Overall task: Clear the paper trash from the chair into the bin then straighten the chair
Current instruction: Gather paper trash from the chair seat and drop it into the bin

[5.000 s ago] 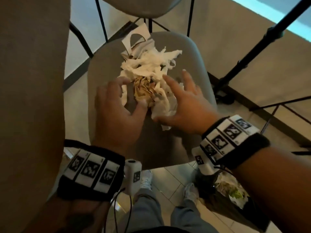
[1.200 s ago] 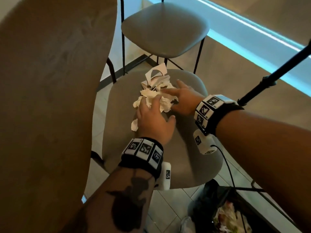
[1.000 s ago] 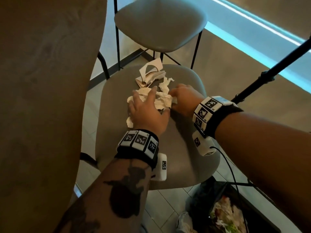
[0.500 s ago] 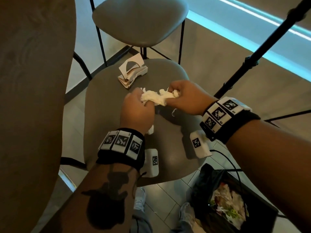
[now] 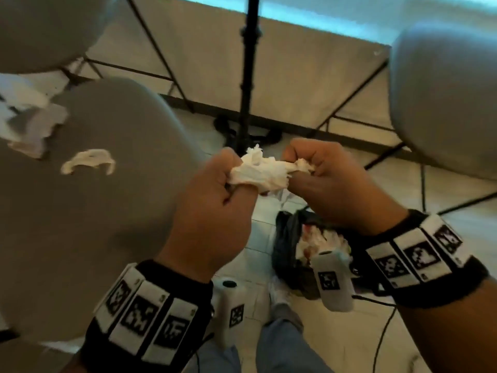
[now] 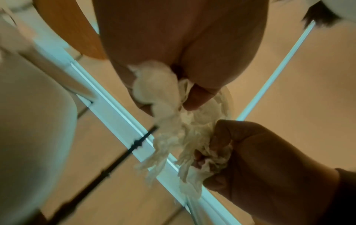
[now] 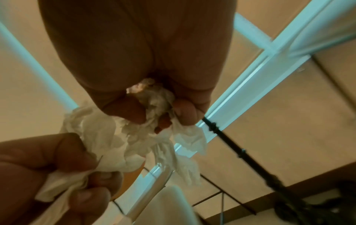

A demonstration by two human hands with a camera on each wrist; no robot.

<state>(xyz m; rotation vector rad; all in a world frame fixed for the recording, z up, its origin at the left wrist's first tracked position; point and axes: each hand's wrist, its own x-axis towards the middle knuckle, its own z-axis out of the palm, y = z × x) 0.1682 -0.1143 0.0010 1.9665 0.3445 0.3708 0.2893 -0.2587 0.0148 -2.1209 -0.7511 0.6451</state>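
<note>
A crumpled wad of white paper (image 5: 265, 172) hangs in the air between both hands. My left hand (image 5: 215, 211) grips its left end, and my right hand (image 5: 330, 184) grips its right end. Shreds of the wad (image 6: 173, 134) trail below the fingers in the left wrist view, and the same wad (image 7: 134, 143) shows in the right wrist view. The hands are past the right edge of the grey chair seat (image 5: 94, 224). A small white scrap (image 5: 87, 161) and torn cardboard pieces (image 5: 35, 125) lie on the seat. The black-lined bin (image 5: 293, 249) stands on the floor below the hands, with trash in it.
A second grey chair seat (image 5: 443, 103) is at the right and another (image 5: 45, 28) at the upper left. A black tripod pole (image 5: 248, 76) rises behind the hands. A low beige wall runs along the back. My legs and shoes show on the tiled floor.
Both hands gathered the white paper on the seat, lifted it and carried it right, off the seat and over the bin. One scrap and the cardboard stayed on the seat.
</note>
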